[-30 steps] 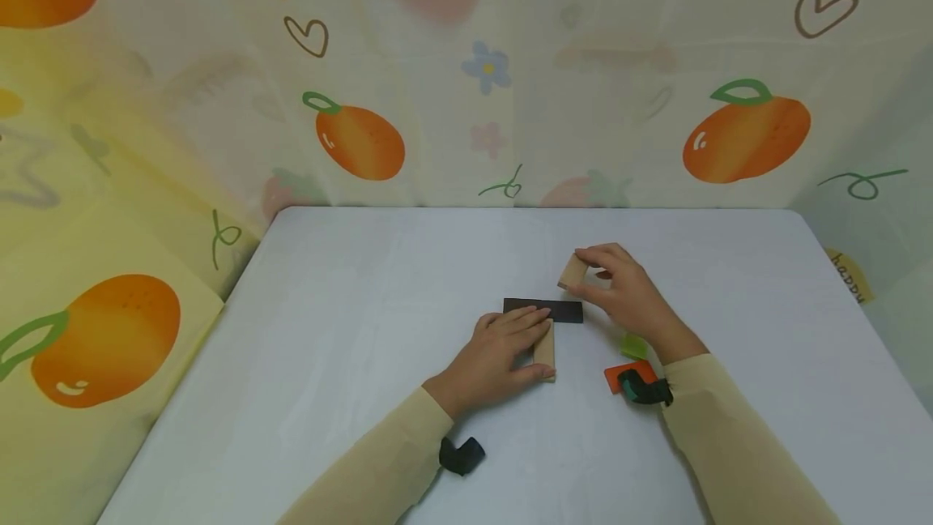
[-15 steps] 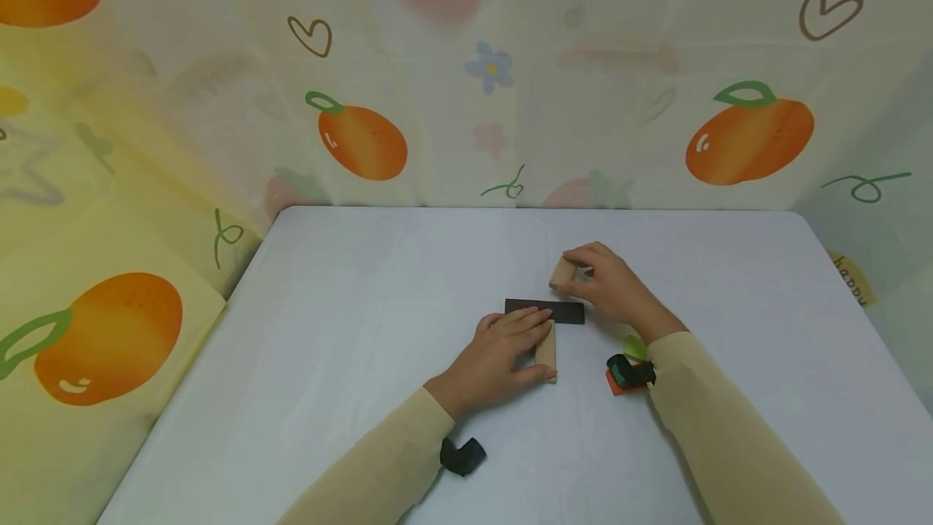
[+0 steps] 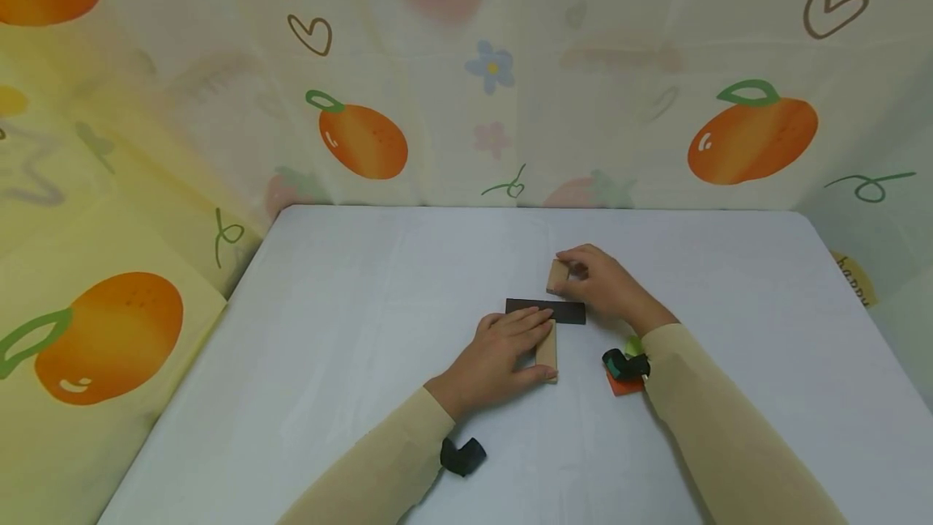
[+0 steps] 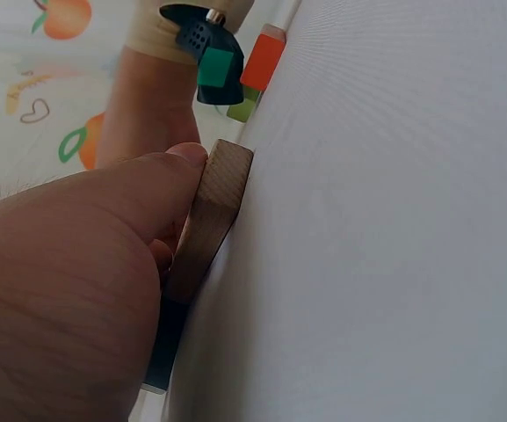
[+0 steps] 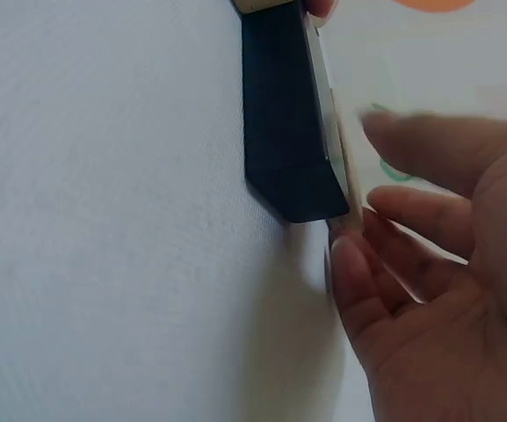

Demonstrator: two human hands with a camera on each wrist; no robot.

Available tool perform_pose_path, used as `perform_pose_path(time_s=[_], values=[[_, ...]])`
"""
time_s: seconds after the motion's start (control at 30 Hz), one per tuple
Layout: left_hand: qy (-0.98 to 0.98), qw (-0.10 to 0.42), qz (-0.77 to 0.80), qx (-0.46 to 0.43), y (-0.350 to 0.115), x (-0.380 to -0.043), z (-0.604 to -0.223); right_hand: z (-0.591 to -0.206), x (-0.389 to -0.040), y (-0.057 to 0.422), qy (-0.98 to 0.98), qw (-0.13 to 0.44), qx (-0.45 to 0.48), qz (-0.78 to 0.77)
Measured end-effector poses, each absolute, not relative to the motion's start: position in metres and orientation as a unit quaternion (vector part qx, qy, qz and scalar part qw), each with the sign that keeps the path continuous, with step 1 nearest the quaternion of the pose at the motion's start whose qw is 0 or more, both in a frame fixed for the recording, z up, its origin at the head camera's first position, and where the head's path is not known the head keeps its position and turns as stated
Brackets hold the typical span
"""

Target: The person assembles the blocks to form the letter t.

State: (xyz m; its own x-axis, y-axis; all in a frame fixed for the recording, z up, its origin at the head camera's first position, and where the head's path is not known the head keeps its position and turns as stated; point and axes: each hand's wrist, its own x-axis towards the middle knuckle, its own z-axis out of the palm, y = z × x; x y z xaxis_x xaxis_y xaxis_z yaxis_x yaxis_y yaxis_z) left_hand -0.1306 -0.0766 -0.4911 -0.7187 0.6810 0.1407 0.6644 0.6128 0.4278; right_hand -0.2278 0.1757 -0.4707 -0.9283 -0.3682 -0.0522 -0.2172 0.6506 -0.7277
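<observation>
A plain wooden block [image 3: 546,347] lies lengthwise on the white table, its far end against a black block [image 3: 568,313] lying crosswise. My left hand [image 3: 496,355] rests over both, its extended fingers on the black block and its thumb at the wooden block's near end. In the left wrist view the thumb touches the edge of that wooden block [image 4: 209,220]. Just beyond the black block, my right hand [image 3: 601,286] pinches a second wooden block [image 3: 558,275] between thumb and fingers. The right wrist view shows that piece mostly hidden behind the black block [image 5: 284,105].
An orange block [image 3: 624,385] and a green block [image 3: 632,345] lie near my right wrist, partly covered by the dark wrist camera [image 3: 625,364] and sleeve. The white table [image 3: 379,282] ends at a printed cloth [image 3: 437,87] behind.
My right hand has moved left with the second wooden block, which has turned more upright in line with the first. The left hand has stayed put on the blocks.
</observation>
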Motion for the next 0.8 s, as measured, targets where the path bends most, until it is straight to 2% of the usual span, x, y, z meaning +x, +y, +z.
perform_pose_path(time_s=[0.17,0.8], values=[[0.900,0.018,0.227,0.373,-0.0764,-0.1309,-0.4909,-0.4695,-0.2266,0.1753,0.901,0.089,-0.148,-0.398],[0.901,0.025,0.224,0.370,-0.0758,-0.1302,-0.4901,-0.4702,-0.2239,0.1667,0.880,0.116,-0.171,-0.428]])
